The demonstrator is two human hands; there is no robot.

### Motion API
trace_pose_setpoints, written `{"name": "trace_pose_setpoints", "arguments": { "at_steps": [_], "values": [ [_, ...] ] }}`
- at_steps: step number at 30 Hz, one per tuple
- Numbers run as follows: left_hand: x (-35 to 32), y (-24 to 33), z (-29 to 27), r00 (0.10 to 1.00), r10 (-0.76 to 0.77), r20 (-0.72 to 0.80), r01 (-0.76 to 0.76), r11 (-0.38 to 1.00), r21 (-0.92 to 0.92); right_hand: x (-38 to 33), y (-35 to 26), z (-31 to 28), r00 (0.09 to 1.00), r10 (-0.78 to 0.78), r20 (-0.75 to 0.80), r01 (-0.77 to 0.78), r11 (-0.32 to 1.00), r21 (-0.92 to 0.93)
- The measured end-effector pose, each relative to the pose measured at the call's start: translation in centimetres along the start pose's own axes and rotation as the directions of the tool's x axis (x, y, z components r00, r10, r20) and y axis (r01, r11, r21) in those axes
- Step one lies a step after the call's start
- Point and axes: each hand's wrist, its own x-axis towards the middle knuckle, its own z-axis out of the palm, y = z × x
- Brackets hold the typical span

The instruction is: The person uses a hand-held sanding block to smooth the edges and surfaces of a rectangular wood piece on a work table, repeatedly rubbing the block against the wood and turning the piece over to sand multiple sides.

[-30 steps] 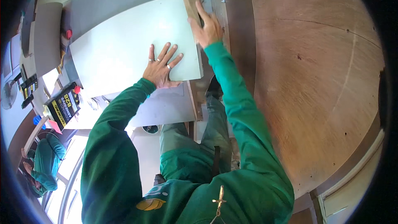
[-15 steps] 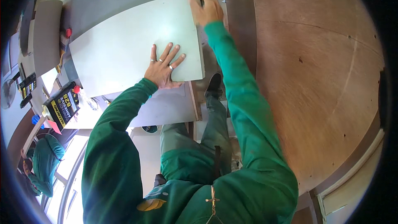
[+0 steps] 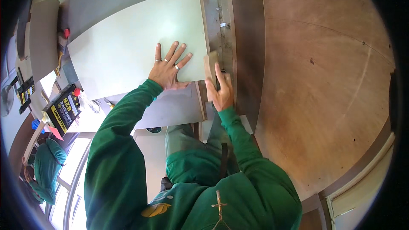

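**Block drawn back to the near end of the panel edge**

Half a second ago the right hand [image 3: 221, 91] was stretched far out, its small wooden block [image 3: 210, 69] up near the far corner of the pale green panel [image 3: 136, 42]. Now the arm has folded in and the block sits at the near end of the same right-hand edge, close to the near corner. One pass along that edge looks to have run its full length towards the body, which I read as rubbing or smoothing of the edge, stroke by stroke.

The right fingers are clenched round the block: the thumb lies on its near side, the others wrap its outer face, and the block stands pressed against the panel's edge. The panel lies just left of those fingers, its edge touching the block.

The left hand [image 3: 169, 69] has stayed put, released and grasping nothing, palm flat, fingers [image 3: 179, 53] splayed with rings showing. The panel lies directly under them and runs on beyond the fingertips, up and to the left. Beneath its near corner a grey board [image 3: 170, 108] juts out below the left wrist. Right of the right-hand fingers runs a dusty strip of bench [image 3: 223, 12], then a broad brown plywood sheet [image 3: 324, 81]
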Motion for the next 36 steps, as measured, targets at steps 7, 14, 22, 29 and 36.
{"name": "trace_pose_setpoints", "arguments": {
  "at_steps": [7, 14, 22, 29, 36],
  "values": [
    [0.5, 0.2, 0.2, 1.000, 0.013, -0.018, -0.013, 1.000, -0.006, 14.3, -3.5, -0.1, 0.993, -0.101, -0.068, 0.101, 0.995, 0.001],
    [-0.1, -0.2, -0.1, 1.000, -0.008, -0.014, 0.008, 1.000, -0.002, 1.5, -0.5, 0.5, 0.997, -0.072, -0.025, 0.073, 0.997, 0.035],
    [0.7, 0.2, 0.3, 1.000, 0.009, 0.001, -0.009, 1.000, -0.004, 20.9, -5.3, 0.1, 0.992, -0.093, -0.084, 0.080, 0.986, -0.143],
    [0.0, -0.3, 0.4, 1.000, 0.000, -0.008, 0.000, 1.000, -0.005, 3.0, -1.1, 0.5, 0.995, -0.084, -0.051, 0.087, 0.995, 0.053],
    [0.7, -0.1, 0.6, 1.000, 0.025, -0.003, -0.025, 1.000, 0.006, 23.0, -4.8, 0.8, 0.990, -0.104, -0.096, 0.101, 0.994, -0.037]
  ]
}}
